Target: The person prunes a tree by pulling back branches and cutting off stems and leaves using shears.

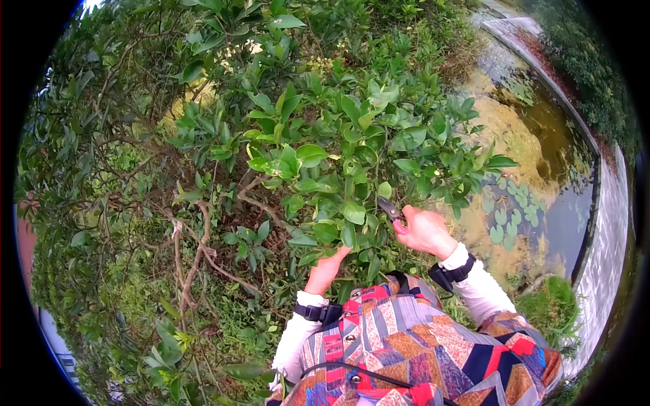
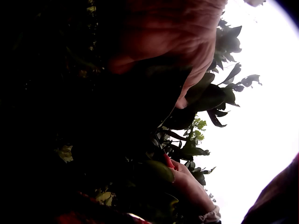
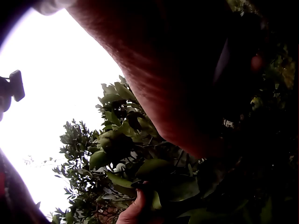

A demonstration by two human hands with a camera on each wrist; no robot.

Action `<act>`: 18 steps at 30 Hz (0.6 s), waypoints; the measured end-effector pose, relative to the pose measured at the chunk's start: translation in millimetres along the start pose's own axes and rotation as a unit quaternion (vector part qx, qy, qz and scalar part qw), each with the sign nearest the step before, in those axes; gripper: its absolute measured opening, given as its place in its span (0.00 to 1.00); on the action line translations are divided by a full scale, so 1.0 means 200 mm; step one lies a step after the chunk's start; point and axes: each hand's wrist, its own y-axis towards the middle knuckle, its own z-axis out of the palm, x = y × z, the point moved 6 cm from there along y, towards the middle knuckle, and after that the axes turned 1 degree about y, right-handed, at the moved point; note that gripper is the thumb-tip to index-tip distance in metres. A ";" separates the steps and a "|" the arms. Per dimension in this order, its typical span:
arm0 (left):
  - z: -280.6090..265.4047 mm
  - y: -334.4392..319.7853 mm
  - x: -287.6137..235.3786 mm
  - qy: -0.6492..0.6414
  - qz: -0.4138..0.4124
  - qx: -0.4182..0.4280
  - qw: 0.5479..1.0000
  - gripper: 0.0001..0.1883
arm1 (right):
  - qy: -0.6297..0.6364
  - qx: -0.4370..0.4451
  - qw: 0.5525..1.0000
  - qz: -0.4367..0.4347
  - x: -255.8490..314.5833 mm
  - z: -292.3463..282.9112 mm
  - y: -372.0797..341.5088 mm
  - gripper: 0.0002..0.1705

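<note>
My right hand (image 1: 426,231) grips pruning shears (image 1: 391,210) with red handles, their dark blades pointing up and left into the foliage of a leafy bush (image 1: 352,169). The blades lie beside a green stem and leaves; in the left wrist view a red handle (image 2: 168,161) shows at the right hand (image 2: 189,186). Lower and to the left, my left hand (image 1: 328,269) reaches under the leaves, its fingertips hidden in the head view. In the right wrist view its thumb (image 3: 138,205) is up against the leaves; I cannot tell what it holds.
Bare brown branches (image 1: 203,237) spread at the left, over undergrowth. To the right lies a pond (image 1: 562,223) with lily pads (image 1: 502,227), bordered by a pale paved edge (image 1: 606,264). A patterned garment (image 1: 413,338) covers the person's front, crossed by a black cable (image 1: 365,369).
</note>
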 end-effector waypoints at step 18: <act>-0.01 0.00 0.03 -0.036 -0.011 -0.035 0.999 0.17 | 0.007 0.013 0.999 -0.031 -0.01 0.02 0.07 0.22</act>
